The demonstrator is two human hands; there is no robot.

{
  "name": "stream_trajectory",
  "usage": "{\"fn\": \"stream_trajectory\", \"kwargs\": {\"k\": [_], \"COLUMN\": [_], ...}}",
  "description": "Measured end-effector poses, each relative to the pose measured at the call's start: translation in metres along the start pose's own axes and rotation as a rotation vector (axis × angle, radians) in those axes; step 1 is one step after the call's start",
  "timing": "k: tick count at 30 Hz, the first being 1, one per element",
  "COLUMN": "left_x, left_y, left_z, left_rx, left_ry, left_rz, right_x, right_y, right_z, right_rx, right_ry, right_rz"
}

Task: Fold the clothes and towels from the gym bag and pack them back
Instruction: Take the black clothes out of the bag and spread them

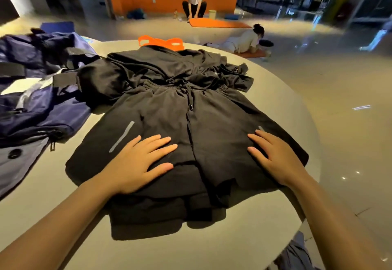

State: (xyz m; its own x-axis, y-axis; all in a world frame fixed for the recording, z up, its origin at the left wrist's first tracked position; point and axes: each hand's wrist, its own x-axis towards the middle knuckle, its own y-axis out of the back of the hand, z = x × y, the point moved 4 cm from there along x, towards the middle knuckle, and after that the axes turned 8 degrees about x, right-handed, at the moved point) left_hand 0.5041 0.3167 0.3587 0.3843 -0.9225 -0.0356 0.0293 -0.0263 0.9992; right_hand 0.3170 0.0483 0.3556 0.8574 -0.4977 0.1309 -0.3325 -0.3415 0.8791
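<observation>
Black athletic shorts (169, 121) with a drawstring waist and thin grey reflective stripes lie spread flat in the middle of a large round grey surface (275, 104), the waistband pointing away from the viewer. Another dark folded garment (148, 210) shows beneath their near hem. A navy blue fabric gym bag (38, 91) with black straps sits slumped open at the surface's left side. Crumpled black clothes (169, 65) are piled just beyond the waistband. Past them, an orange strap-like item (161, 41) peeks out. The left hand (137, 163) rests flat on the left leg, fingers straight and spread. The right hand (273, 159) presses flat on the right leg, fingers extended.
</observation>
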Motion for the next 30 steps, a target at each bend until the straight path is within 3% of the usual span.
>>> {"fn": "stream_trajectory", "kwargs": {"k": [7, 13, 30], "left_x": [-0.002, -0.005, -0.005], "left_y": [0.001, -0.002, 0.002], "left_z": [0.004, -0.001, -0.009], "left_rx": [0.01, 0.061, 0.011], "left_ry": [0.047, 0.206, 0.188], "left_rz": [0.006, -0.05, -0.037], "right_x": [-0.004, -0.006, -0.003], "right_y": [0.002, 0.004, 0.004], "right_z": [0.0, 0.002, 0.001], "right_rx": [0.046, 0.095, 0.134], "right_ry": [-0.005, -0.016, 0.005], "right_rz": [0.028, 0.069, 0.165]}}
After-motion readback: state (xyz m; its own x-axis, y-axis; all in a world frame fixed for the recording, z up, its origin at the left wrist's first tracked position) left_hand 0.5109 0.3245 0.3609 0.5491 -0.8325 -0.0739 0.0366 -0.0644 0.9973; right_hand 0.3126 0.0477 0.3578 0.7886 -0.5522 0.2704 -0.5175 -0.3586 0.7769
